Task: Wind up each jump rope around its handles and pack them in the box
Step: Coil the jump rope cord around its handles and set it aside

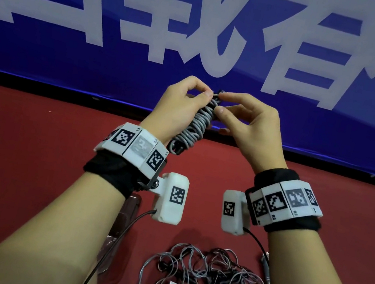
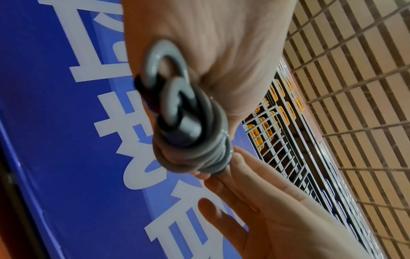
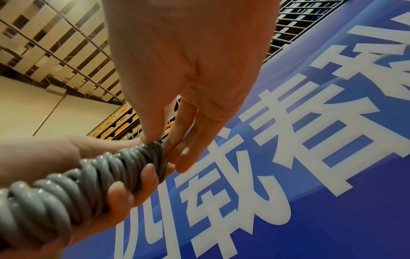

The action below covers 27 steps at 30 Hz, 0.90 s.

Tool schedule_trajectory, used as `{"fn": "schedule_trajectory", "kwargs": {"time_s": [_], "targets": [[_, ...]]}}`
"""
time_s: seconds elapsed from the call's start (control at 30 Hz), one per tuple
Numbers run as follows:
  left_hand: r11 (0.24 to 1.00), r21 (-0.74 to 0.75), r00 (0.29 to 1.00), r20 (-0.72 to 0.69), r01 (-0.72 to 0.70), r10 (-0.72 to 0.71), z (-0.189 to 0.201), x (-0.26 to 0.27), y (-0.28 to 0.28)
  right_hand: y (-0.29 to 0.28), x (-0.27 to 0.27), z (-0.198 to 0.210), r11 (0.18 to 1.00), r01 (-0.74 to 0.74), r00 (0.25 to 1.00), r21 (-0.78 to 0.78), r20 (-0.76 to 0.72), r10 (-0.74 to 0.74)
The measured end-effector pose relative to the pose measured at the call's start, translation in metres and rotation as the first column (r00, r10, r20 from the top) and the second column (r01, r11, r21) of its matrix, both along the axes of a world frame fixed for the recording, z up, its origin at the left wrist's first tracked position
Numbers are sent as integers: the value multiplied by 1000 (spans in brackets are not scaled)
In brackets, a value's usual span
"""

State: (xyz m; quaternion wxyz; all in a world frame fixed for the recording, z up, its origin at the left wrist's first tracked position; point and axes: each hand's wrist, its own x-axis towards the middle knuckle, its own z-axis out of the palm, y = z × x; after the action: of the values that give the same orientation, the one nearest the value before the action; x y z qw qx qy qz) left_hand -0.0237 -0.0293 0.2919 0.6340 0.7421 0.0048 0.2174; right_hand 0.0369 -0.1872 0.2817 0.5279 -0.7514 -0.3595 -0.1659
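Wound grey jump rope [image 1: 197, 123] held up between both hands, coils tight round the handles — gripped along its length by the curled left hand [image 1: 177, 107], pinched at the top end by the right hand [image 1: 247, 124]. Below the wrists, a loose tangle of ropes [image 1: 204, 280] on red floor [image 1: 27, 163].

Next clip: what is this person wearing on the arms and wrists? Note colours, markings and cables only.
Both forearms are bare, with no sleeves. The left hand and right hand wear no gloves. Each wrist has a black fabric wrap under a band of white blocks printed with black square markers. A white boxy camera housing with its own marker hangs inside each wrist, trailing a thin black cable.
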Motion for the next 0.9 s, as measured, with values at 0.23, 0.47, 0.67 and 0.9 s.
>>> {"fn": "schedule_trajectory", "kwargs": {"time_s": [0.23,0.47,0.67,0.9], "targets": [[988,148,999,16,-51,49,-5,3,-1,1,-5,3,945,248,951,-215,241,-194],[920,356,986,54,-165,155,-16,12,-2,14,-3,-10,925,313,938,-217,222,-266],[877,432,978,94,-211,189,-17,11,-8,20,-3,-15,964,267,963,-9,-44,-267],[902,383,976,155,-202,152,-10,11,1,12,-7,-4,982,76,896,176,-443,10]]}}
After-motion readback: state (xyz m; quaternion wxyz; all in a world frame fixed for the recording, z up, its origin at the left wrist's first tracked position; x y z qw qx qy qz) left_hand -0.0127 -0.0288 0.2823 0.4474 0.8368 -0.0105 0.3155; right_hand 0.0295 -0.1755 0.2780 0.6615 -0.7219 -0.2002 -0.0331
